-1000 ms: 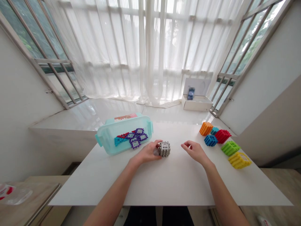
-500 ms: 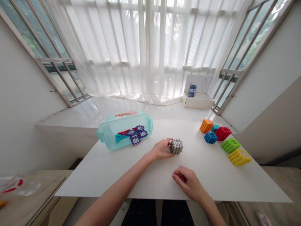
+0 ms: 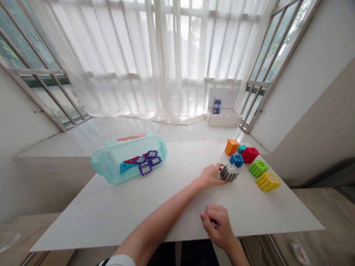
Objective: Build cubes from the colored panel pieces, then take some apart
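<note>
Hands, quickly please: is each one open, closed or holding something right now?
Left hand: closed on the grey block.
Right hand: loosely closed, nothing visible in it.

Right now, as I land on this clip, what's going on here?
A person's left grip holds a grey toothed block, near six coloured blocks on the right of the white table. The right grip is curled near the table's front edge, nothing visible in it. A teal tub with purple pieces is at left.
</note>
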`<action>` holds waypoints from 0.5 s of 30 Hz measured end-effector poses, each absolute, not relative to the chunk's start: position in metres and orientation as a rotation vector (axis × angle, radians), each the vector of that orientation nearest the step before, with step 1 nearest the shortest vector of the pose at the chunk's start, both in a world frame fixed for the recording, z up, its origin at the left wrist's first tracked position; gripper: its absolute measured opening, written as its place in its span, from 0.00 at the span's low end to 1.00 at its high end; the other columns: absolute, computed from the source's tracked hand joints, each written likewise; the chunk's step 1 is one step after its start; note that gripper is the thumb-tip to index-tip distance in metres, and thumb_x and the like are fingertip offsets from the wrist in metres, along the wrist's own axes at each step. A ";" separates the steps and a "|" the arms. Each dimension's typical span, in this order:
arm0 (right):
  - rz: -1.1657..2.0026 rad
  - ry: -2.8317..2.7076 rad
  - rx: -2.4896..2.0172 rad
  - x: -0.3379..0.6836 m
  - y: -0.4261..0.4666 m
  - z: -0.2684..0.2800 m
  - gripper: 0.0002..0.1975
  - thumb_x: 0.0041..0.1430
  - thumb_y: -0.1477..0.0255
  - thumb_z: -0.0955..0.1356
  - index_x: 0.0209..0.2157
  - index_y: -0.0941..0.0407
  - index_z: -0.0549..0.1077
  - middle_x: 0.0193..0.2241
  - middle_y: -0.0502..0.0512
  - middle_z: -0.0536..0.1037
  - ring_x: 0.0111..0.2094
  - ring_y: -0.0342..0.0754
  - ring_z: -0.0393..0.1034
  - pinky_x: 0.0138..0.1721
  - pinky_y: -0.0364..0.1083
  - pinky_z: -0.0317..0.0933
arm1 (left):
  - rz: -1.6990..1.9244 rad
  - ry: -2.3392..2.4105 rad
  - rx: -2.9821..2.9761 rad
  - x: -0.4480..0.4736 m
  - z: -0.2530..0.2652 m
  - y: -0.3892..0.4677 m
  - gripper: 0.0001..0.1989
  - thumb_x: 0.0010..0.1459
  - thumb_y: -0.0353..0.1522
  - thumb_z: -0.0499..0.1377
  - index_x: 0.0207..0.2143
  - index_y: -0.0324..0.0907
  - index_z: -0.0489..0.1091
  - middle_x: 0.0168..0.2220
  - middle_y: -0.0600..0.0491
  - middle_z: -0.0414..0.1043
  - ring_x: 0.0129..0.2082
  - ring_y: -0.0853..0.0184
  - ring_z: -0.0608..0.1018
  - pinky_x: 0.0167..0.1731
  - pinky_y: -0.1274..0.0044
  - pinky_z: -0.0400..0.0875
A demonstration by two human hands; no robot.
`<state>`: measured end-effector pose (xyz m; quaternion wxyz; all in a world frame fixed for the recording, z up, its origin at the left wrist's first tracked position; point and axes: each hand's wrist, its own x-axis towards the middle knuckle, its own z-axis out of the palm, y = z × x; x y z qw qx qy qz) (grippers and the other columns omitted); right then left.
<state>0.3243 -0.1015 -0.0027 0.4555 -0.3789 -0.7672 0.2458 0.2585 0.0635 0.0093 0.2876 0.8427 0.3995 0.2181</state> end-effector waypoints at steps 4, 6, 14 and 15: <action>0.645 -1.774 -1.009 0.324 -0.096 0.000 0.25 0.67 0.69 0.61 0.14 0.54 0.60 0.14 0.47 0.56 0.18 0.42 0.54 0.22 0.44 0.46 | 0.588 1.078 2.207 0.284 0.009 0.069 0.36 0.44 0.42 0.68 0.53 0.44 0.57 0.51 0.48 0.74 0.50 0.54 0.75 0.49 0.64 0.70; 0.657 -1.667 -1.033 0.326 -0.094 0.000 0.27 0.68 0.66 0.60 0.13 0.54 0.61 0.13 0.48 0.58 0.17 0.43 0.56 0.22 0.44 0.48 | 0.587 1.071 2.188 0.294 0.008 0.071 0.35 0.44 0.42 0.68 0.51 0.44 0.57 0.50 0.48 0.74 0.49 0.55 0.76 0.48 0.64 0.71; 0.646 -1.341 -1.124 0.333 -0.096 0.000 0.28 0.69 0.63 0.58 0.14 0.54 0.59 0.13 0.49 0.61 0.17 0.43 0.58 0.22 0.45 0.51 | 0.600 1.096 2.168 0.324 0.006 0.073 0.32 0.42 0.43 0.69 0.47 0.44 0.59 0.47 0.48 0.75 0.47 0.53 0.78 0.46 0.65 0.72; 0.643 -1.337 -1.125 0.333 -0.097 0.000 0.27 0.69 0.64 0.58 0.14 0.54 0.59 0.13 0.49 0.61 0.17 0.43 0.57 0.22 0.45 0.51 | 0.595 1.102 2.172 0.327 0.006 0.073 0.32 0.43 0.43 0.69 0.47 0.44 0.59 0.47 0.48 0.75 0.47 0.53 0.78 0.46 0.65 0.72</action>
